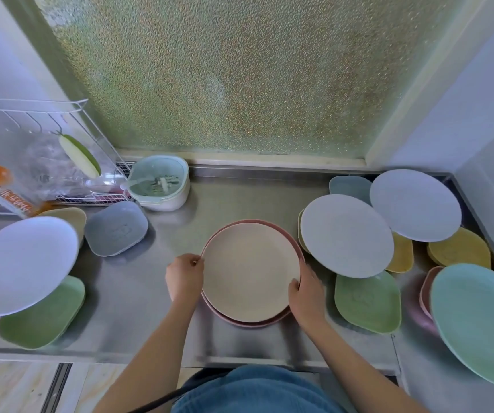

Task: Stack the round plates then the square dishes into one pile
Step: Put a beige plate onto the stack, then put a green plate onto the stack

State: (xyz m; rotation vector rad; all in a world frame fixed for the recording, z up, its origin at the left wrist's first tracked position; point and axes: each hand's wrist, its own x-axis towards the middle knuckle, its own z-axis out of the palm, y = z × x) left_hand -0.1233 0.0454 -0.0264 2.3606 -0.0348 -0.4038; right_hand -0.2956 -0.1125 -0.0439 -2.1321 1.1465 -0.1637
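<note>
At my far left a pale lilac round plate (21,265) lies tilted over a green square dish (43,314), with a tan dish (71,217) peeking out behind it. Just beside them a grey-blue square dish (116,228) sits on the steel counter (138,308), in front of a wire rack (31,138) and a mint strainer bowl (159,183).

In the middle, my left hand (184,277) pinches the left rim of the cream round plate (250,271), which rests on a pink round plate (269,321). My right hand (306,296) grips the cream plate's right rim, fingers curled round the edge.

Further right, a lilac plate (347,235) leans over a second green square dish (368,305) and a yellow dish (400,254). Another lilac plate (415,204) lies behind it, partly covering a blue-grey dish (348,186) and another yellow dish (460,248). At the far right a mint round plate (481,321) overlaps a pink dish (427,287).
</note>
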